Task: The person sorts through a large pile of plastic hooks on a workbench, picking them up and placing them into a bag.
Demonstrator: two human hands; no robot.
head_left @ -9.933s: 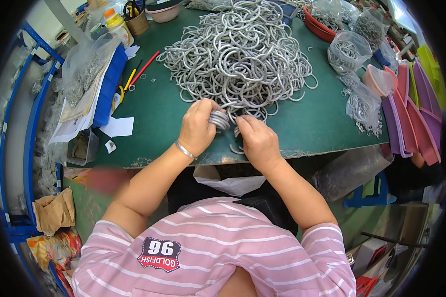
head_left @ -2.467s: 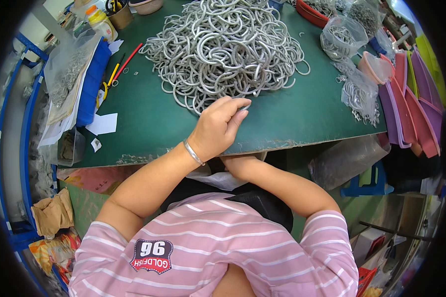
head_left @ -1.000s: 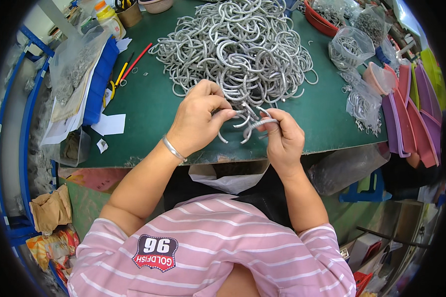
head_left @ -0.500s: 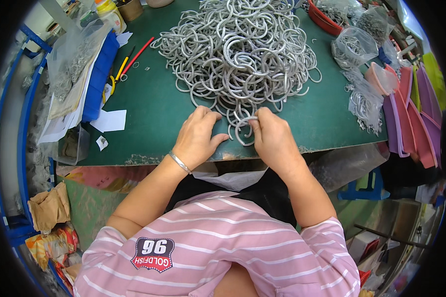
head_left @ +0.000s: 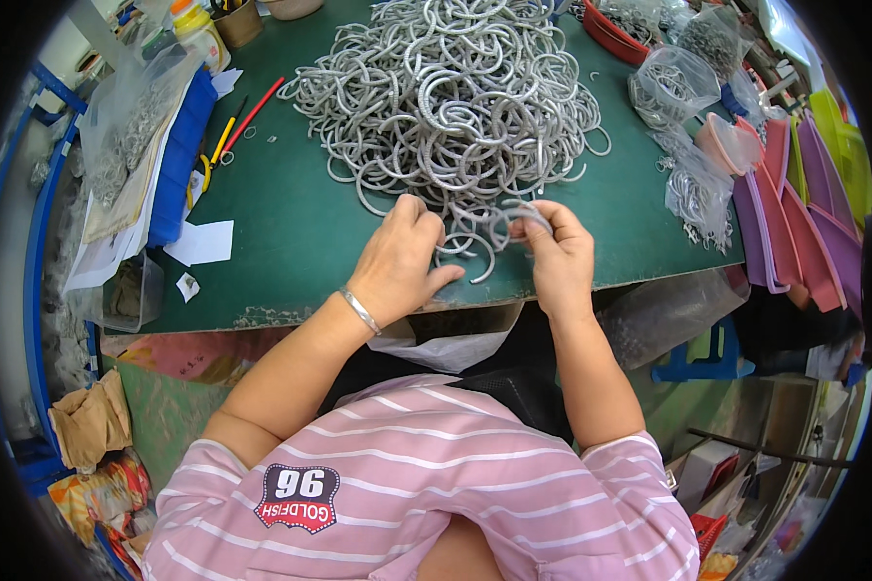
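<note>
Pinched in my right fingers (head_left: 566, 222) before the pile (head_left: 455, 107) on the bench (head_left: 305, 228), the rings (head_left: 525, 209) seem light, stiff, best held mid-curve; whether my curled left fingers (head_left: 419, 221) grip any, I can't tell.

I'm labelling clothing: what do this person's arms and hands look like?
Both gloveless: the left hand wears a silver-coloured bangle at the wrist, the right hand none. The sleeves are short and pink with white stripes, leaving the forearms uncovered.
</note>
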